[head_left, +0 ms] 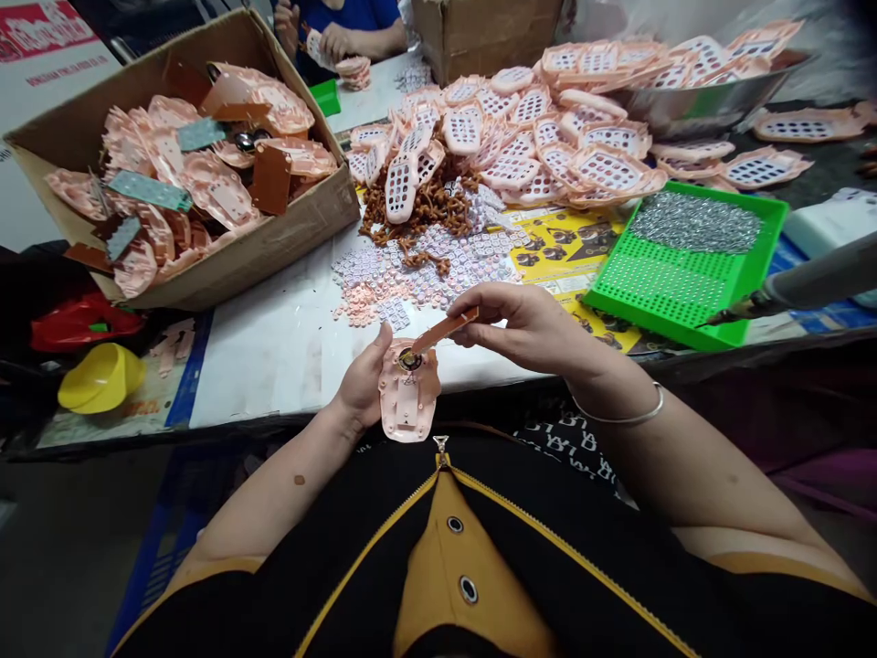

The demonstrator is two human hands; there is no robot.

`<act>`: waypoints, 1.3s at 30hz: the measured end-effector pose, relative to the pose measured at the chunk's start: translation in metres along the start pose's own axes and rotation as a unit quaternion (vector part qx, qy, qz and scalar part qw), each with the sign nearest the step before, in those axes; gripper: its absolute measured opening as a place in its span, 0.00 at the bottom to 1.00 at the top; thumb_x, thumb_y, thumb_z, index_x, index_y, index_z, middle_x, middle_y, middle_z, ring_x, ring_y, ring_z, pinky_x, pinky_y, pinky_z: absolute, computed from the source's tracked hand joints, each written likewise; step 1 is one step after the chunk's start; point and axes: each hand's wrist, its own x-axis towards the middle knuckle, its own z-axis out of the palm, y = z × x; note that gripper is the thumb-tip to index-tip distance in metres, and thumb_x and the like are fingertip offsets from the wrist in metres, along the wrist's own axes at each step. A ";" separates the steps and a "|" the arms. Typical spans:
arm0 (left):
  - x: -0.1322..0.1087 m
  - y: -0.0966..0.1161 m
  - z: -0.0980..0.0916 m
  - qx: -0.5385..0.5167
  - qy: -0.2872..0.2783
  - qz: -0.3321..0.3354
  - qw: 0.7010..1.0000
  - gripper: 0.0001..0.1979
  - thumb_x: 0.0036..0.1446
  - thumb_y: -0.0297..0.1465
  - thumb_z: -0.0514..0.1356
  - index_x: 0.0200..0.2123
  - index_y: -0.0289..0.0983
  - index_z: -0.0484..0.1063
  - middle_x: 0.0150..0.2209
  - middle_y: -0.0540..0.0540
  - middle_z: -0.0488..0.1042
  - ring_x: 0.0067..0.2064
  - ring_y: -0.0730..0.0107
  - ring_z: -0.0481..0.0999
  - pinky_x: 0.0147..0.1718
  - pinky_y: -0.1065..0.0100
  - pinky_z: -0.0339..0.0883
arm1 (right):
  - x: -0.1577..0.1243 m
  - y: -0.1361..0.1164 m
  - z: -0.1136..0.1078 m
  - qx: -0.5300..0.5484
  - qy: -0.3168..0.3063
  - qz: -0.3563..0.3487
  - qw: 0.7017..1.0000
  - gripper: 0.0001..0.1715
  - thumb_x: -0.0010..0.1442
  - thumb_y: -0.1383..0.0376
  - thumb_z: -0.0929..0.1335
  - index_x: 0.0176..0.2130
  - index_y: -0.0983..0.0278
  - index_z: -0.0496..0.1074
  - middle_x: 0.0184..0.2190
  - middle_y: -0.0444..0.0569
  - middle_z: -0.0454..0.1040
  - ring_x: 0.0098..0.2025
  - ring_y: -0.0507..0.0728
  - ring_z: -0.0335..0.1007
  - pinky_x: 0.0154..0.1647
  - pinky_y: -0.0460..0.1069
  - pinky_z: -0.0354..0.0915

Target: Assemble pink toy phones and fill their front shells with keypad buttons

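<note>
My left hand (pixel 364 376) grips a pink plastic casing half (pixel 409 402) by its left side, close to the table's front edge. Its inner face is turned up, with a round dark speaker (pixel 409 359) near the top. Between the thumb and fingers of my right hand (pixel 511 322) is a brown circuit board (pixel 444 333), held tilted just above the casing. Thin wires seem to run from the speaker to the board. Just beyond my hands lies a heap of small white and pink buttons (pixel 438 260).
A cardboard box (pixel 274 245) of pink casings and boards stands at left. Pink casings with button holes (pixel 521 137) are piled at the back. A green tray (pixel 675 288) of screws and a hanging screwdriver (pixel 787 288) are at right. A co-worker's hands (pixel 337 44) show at the top.
</note>
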 end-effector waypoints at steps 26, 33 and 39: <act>-0.006 -0.008 -0.004 0.058 -0.027 0.038 0.997 0.34 0.39 0.54 0.74 0.38 0.32 0.75 0.31 0.42 0.78 0.30 0.65 0.77 0.32 0.67 0.69 | 0.016 -0.008 0.018 -0.051 0.096 -0.023 0.994 0.15 0.61 0.56 0.72 0.35 0.66 0.77 0.28 0.44 0.74 0.30 0.50 0.64 0.33 0.47 0.59; -0.007 -0.006 0.009 0.101 0.065 0.059 0.991 0.25 0.36 0.36 0.79 0.35 0.33 0.73 0.28 0.49 0.76 0.28 0.72 0.74 0.31 0.71 0.65 | 0.026 -0.019 0.035 -0.080 0.107 0.007 0.991 0.06 0.57 0.65 0.71 0.30 0.65 0.73 0.25 0.41 0.70 0.29 0.50 0.61 0.33 0.47 0.56; -0.003 -0.008 0.008 0.042 0.085 0.035 0.995 0.19 0.42 0.34 0.76 0.34 0.34 0.74 0.29 0.48 0.77 0.29 0.68 0.76 0.32 0.67 0.69 | 0.027 -0.014 0.038 -0.067 0.121 0.019 0.990 0.07 0.59 0.63 0.70 0.31 0.65 0.72 0.26 0.43 0.70 0.31 0.51 0.63 0.33 0.47 0.57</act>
